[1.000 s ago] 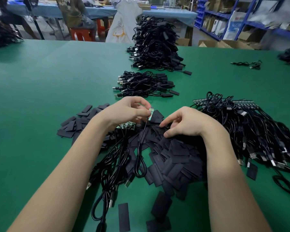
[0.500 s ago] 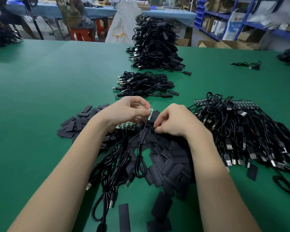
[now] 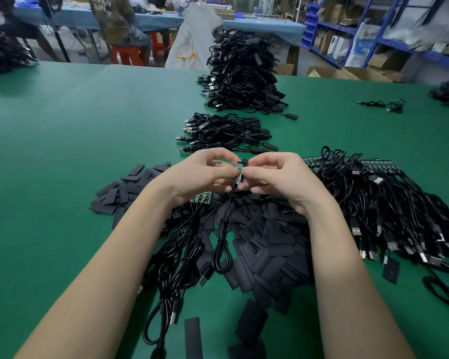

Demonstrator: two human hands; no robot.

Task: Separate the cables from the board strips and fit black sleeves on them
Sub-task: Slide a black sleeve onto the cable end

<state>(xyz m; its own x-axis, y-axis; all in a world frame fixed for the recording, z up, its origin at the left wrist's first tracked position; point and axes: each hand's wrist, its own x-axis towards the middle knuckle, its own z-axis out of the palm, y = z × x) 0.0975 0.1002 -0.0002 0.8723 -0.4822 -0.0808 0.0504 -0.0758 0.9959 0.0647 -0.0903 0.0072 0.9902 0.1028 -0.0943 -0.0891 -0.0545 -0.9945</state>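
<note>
- Both hands meet above the heap of sleeves (image 3: 270, 237) on the green table (image 3: 75, 151).
- Left hand (image 3: 200, 174) pinches a small board (image 3: 239, 172), its cable (image 3: 222, 239) hanging down.
- Right hand (image 3: 283, 177) pinches a black sleeve (image 3: 245, 161) beside the board; fingers hide most of it.
- Board strip (image 3: 202, 197) half hidden under the left wrist.
- No readable writing.

place: assembly workshop | evidence: green worktable (image 3: 88, 130); bulk cable piles (image 3: 241, 73); blue stock shelving (image 3: 373, 29); cartons (image 3: 347, 72)

Green table (image 3: 75, 151), blue shelving (image 3: 373, 29), orange stool (image 3: 126, 54), white bag (image 3: 192, 42).
</note>
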